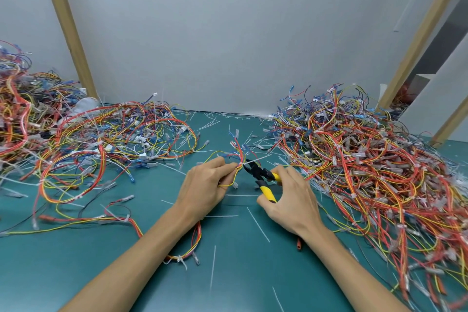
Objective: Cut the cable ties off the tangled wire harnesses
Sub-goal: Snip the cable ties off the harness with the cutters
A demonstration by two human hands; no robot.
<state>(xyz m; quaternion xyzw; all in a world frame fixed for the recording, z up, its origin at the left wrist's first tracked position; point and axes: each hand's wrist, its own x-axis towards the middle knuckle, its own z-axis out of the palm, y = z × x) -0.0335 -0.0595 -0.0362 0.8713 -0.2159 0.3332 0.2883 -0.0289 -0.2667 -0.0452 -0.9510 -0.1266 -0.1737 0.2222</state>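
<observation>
snip the tie, spare the wires

your right hand (pixel 291 200) is closed round the yellow-handled cutters (pixel 263 177); your left hand (pixel 205 185) pinches the small harness (pixel 236 157). nose the tips onto the white cable tie (pixel 245 164) only, clear of insulation. beyond, both wire piles (pixel 367 159) wait on the green mat (pixel 228 273).

A workshop bench. Wire heaps (pixel 367 159) crowd a green tabletop (pixel 228 273). Bare wooden posts (pixel 65 25) frame plain white walls (pixel 228 33).
</observation>
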